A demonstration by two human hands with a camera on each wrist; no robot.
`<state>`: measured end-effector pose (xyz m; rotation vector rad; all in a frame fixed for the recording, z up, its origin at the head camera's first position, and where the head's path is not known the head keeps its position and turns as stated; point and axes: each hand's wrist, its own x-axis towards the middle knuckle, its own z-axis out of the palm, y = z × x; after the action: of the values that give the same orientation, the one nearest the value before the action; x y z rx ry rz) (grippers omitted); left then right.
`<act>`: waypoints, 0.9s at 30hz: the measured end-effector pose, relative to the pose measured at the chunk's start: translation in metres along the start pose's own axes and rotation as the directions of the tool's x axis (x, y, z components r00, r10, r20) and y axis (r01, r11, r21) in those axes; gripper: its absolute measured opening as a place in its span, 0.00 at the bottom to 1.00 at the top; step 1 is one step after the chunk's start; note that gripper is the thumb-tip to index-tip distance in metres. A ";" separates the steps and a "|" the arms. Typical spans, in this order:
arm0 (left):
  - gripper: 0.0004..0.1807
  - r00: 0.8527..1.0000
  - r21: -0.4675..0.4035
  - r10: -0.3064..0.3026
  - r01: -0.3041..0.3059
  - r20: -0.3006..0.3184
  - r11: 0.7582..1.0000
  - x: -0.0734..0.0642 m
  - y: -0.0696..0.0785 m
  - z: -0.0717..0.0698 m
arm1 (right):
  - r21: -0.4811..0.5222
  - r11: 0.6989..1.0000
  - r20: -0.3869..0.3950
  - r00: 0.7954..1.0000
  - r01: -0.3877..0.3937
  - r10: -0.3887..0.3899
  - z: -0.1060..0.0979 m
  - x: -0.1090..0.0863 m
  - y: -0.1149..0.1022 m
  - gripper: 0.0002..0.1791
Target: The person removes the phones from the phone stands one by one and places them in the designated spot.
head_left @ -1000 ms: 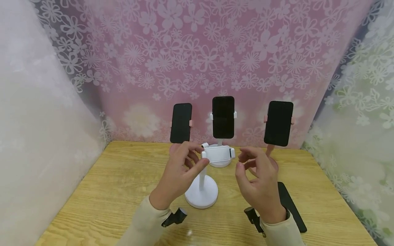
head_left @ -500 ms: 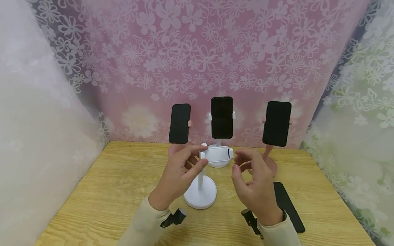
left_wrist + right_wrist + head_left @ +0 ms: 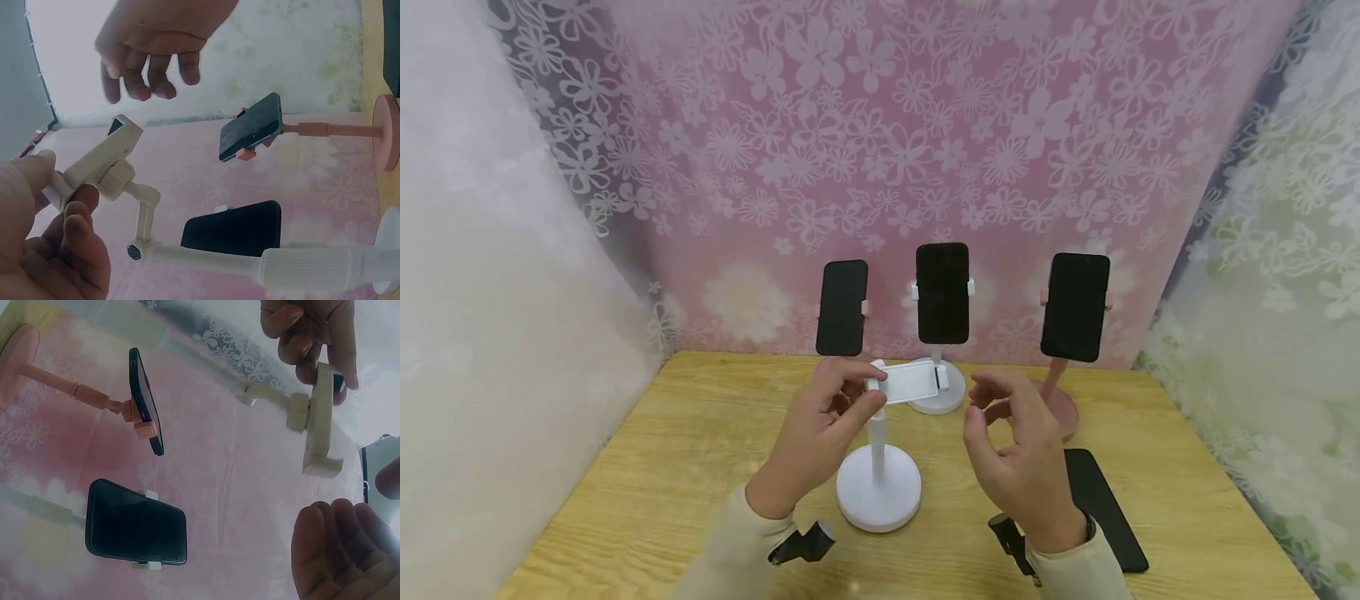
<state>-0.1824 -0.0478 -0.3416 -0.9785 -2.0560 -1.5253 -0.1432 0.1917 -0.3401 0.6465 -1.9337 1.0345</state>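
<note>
A white phone stand stands on the wooden table, its round base (image 3: 878, 500) below an upright post. On top, its white phone clamp (image 3: 912, 382) is turned sideways with no phone in it. My left hand (image 3: 812, 433) pinches the clamp's left end between thumb and fingers; the left wrist view shows the thumb (image 3: 37, 169) on one side of it. My right hand (image 3: 1022, 454) hovers to the right of the clamp, apart from it, with loosely bent fingers and nothing held. In the right wrist view the clamp (image 3: 320, 425) hangs beyond those fingers.
Behind stand a phone on a pink stand (image 3: 842, 308), a phone on a white stand (image 3: 943, 292) and a phone on another pink stand (image 3: 1075, 307). A black phone (image 3: 1105, 508) lies flat beside my right wrist. Floral curtains (image 3: 880, 125) enclose the table.
My left hand has moved the white stand and its clamp to the left and a little nearer. The gap between the clamp and my right hand has widened in the last half second.
</note>
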 end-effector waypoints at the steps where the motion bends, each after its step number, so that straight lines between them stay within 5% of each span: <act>1: 0.12 1.000 -0.005 -0.017 0.017 0.003 1.000 -0.002 0.001 -0.005 | 0.006 1.000 0.003 1.000 0.001 -0.001 0.000 0.000 0.000 0.21; 7: 0.11 0.991 -0.028 -0.132 0.132 -0.007 0.991 -0.015 0.005 -0.041 | 0.033 0.999 -0.013 0.999 0.037 -0.037 0.001 0.000 0.001 0.21; 18: 0.09 0.984 0.016 -0.167 0.168 -0.056 0.986 -0.022 -0.008 -0.110 | 0.011 0.998 -0.023 0.998 0.065 -0.065 0.001 -0.001 0.003 0.19; 27: 0.12 0.975 0.122 -0.213 0.220 -0.066 0.968 -0.013 -0.034 -0.160 | 0.023 0.993 -0.041 0.993 0.113 -0.112 0.009 -0.002 0.004 0.18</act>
<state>-0.2125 -0.2075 -0.3204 -0.6769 -2.2526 -1.4814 -0.1490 0.1866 -0.3469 0.7357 -1.8312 0.9949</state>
